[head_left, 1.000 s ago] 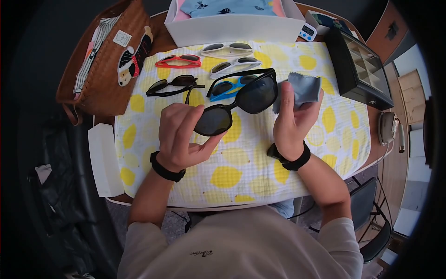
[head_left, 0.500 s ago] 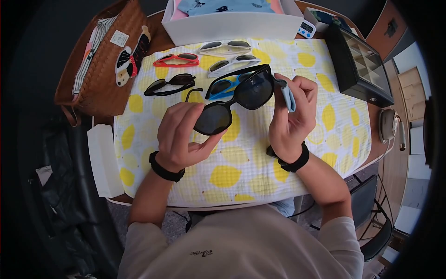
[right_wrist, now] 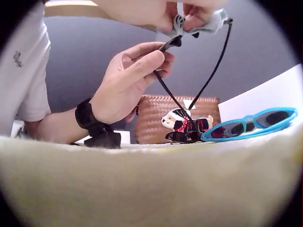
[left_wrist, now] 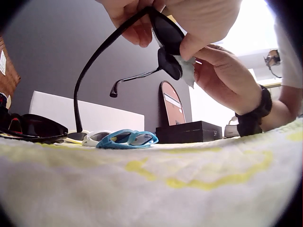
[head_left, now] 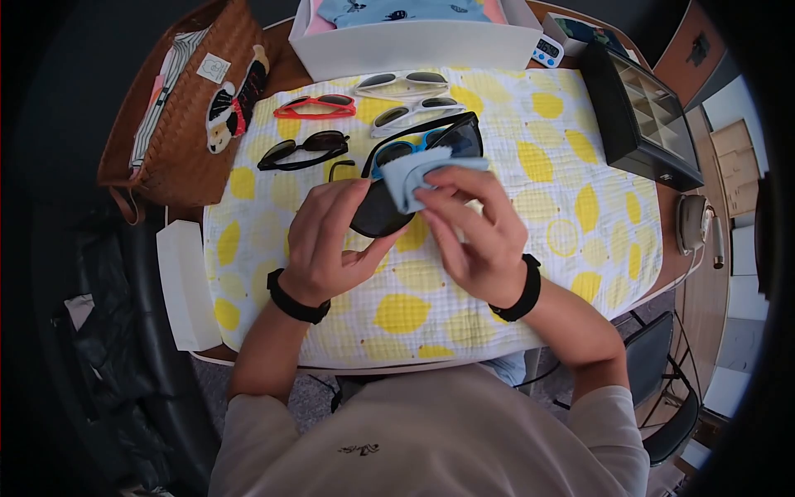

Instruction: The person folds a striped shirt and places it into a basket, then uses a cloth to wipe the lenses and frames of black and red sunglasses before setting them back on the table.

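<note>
Above the lemon-print cloth (head_left: pixel 397 315), my left hand (head_left: pixel 319 248) holds large black sunglasses (head_left: pixel 379 214) by the rim of one lens, thumb below and fingers above. Their temples are unfolded and point away from me, as the left wrist view also shows. My right hand (head_left: pixel 484 240) pinches a folded light-blue wiping cloth (head_left: pixel 402 182) between thumb and fingers. The wiping cloth lies over the bridge and inner lens edges, hiding part of the frame. Beneath the held pair, blue sunglasses (left_wrist: pixel 125 139) rest on the table covering, partly covered in the head view.
Farther back lie smaller black sunglasses (head_left: pixel 304 151), a red pair (head_left: pixel 315 108) and two white pairs (head_left: pixel 414 116). A woven bag (head_left: pixel 195 149) and a white box (head_left: pixel 186 286) stand left. Behind is a large white box (head_left: pixel 414 50); right, a black compartment case (head_left: pixel 633 124) and a timer (head_left: pixel 546 51).
My right hand has moved left with the wiping cloth, from beside the sunglasses onto their middle. The cloth was spread, then folded between the fingers. My left hand keeps its hold with little movement.
</note>
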